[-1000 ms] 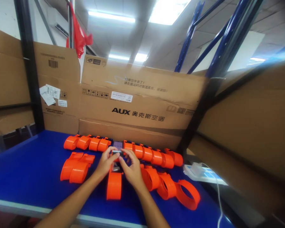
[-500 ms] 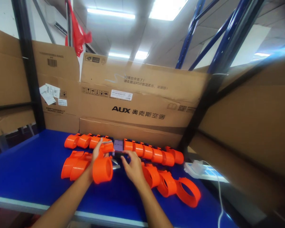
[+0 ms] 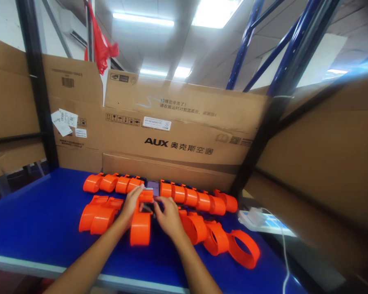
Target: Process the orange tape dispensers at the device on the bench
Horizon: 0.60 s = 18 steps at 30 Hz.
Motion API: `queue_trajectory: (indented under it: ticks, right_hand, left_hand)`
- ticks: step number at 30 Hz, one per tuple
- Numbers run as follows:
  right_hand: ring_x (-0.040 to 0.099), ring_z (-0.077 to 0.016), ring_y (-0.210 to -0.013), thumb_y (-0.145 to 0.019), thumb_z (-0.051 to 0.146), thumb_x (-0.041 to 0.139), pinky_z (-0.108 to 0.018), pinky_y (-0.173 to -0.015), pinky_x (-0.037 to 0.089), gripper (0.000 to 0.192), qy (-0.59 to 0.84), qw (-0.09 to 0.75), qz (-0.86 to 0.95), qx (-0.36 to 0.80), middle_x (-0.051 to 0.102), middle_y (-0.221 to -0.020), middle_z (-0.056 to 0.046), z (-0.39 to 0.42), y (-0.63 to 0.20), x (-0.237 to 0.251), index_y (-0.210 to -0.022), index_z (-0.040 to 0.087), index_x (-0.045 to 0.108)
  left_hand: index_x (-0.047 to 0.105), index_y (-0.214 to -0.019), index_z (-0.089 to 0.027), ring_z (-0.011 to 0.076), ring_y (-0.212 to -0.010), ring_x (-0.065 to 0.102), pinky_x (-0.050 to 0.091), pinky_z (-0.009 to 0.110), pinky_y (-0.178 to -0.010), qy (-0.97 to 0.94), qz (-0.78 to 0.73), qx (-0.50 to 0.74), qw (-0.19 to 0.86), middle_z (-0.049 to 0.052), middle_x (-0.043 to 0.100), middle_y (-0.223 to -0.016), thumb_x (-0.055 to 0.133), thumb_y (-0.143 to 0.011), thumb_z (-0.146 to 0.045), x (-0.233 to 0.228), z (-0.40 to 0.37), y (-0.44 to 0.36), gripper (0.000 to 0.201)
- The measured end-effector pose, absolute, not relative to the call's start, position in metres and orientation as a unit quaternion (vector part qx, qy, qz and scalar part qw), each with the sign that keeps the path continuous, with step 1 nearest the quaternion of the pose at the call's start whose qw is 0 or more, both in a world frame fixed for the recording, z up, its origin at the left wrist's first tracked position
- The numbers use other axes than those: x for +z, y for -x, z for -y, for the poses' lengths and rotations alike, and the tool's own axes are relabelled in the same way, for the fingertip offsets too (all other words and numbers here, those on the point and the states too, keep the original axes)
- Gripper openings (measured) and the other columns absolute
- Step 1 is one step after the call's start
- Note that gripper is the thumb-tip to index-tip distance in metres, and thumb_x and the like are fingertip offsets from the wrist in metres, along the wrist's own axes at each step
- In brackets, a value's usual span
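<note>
The left hand curls around a smooth, glossy orange plastic band, looped like a cuff above the blue table; the right hand pinches a small dark device at the band's top; matching cuffs line the corrugated cardboard.

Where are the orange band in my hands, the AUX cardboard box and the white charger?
orange band [image 3: 140, 229], head view, on its curved outer face.
AUX cardboard box [image 3: 184, 134], head view, on its printed front.
white charger [image 3: 254, 217], head view, on its top.
</note>
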State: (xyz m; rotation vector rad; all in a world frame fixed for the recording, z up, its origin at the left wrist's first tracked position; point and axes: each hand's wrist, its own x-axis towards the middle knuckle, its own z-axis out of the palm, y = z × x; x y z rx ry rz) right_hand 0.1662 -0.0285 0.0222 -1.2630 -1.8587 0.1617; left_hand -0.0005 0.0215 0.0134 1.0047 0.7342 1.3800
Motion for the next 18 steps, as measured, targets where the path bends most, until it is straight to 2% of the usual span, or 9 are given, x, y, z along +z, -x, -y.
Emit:
queue_trajectory:
  ticks: [5, 12, 18]
  right_hand:
    - [0.065, -0.0211, -0.086, -0.094, 0.042, 0.052, -0.031, -0.078, 0.05, 0.03, 0.432, 0.561, 0.676, 0.203, 0.072, -0.094, -0.005, 0.025, -0.166, 0.027, -0.104, 0.02, 0.07]
    - [0.062, -0.0184, -0.073, -0.082, 0.047, 0.067, -0.028, -0.068, 0.05, 0.031, 0.413, 0.602, 0.621, 0.286, 0.07, -0.08, -0.004, 0.019, -0.166, 0.026, -0.089, 0.017, 0.07]
    - [0.063, -0.019, -0.079, -0.08, 0.045, 0.068, -0.031, -0.074, 0.051, 0.03, 0.39, 0.639, 0.585, 0.311, 0.07, -0.087, -0.005, 0.021, -0.169, 0.032, -0.092, 0.018, 0.069]
  left_hand:
    - [0.061, -0.084, -0.019, 0.0069, -0.032, 0.04, 0.026, 0.02, -0.035, -0.51, -0.338, 0.572, 0.546, -0.006, 0.05, -0.051, 0.063, -0.078, -0.062, 0.014, -0.008, -0.011, 0.044]
    - [0.055, -0.096, -0.022, 0.0073, -0.034, 0.042, 0.028, 0.019, -0.037, -0.539, -0.289, 0.529, 0.589, -0.009, 0.049, -0.053, 0.064, -0.078, -0.059, 0.018, 0.006, -0.019, 0.042]
    - [0.052, -0.115, -0.02, 0.0091, -0.04, 0.045, 0.032, 0.02, -0.044, -0.549, -0.256, 0.539, 0.585, -0.007, 0.054, -0.053, 0.076, -0.073, -0.04, 0.023, 0.012, -0.018, 0.052]
